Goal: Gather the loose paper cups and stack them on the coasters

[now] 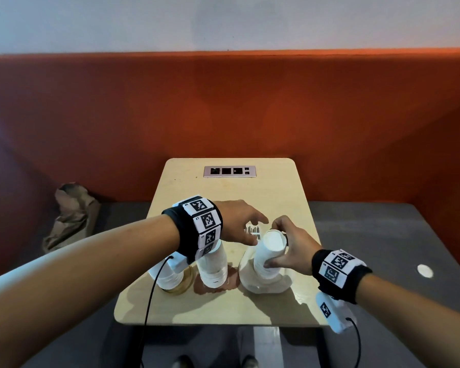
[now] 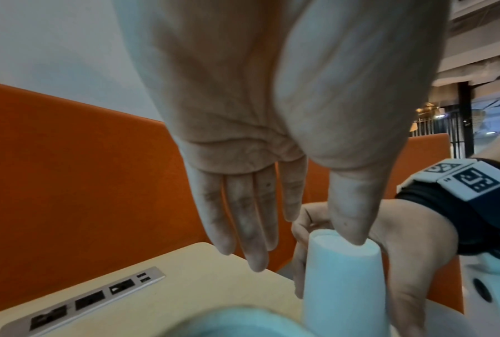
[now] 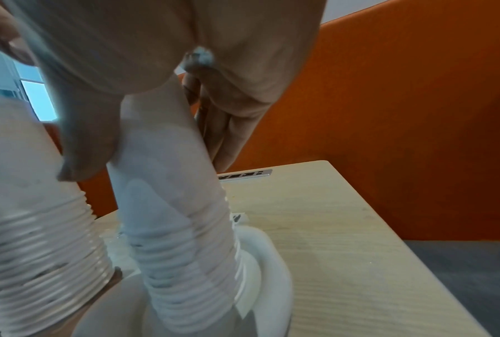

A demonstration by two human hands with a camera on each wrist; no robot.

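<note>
A stack of paper cups (image 1: pixel 269 254), upside down on a white coaster (image 1: pixel 282 284), is gripped by the right hand (image 1: pixel 290 247) with thumb and fingers curled round it, while the left hand (image 1: pixel 239 221) hovers just beside its top, fingers relaxed and straight.

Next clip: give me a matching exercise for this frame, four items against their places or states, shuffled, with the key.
Items
1. Person's right hand
2. Person's left hand
3. Crumpled brown paper bag
4. Silver socket panel

Places or states
A. Set into the light wooden table at its far end
B. Grips the right-hand tall stack of upside-down white paper cups
C. Fingers straight, holding nothing, above the table
D. Lies on the grey bench seat to the left of the table

Pairs: 1-B, 2-C, 3-D, 4-A
</note>
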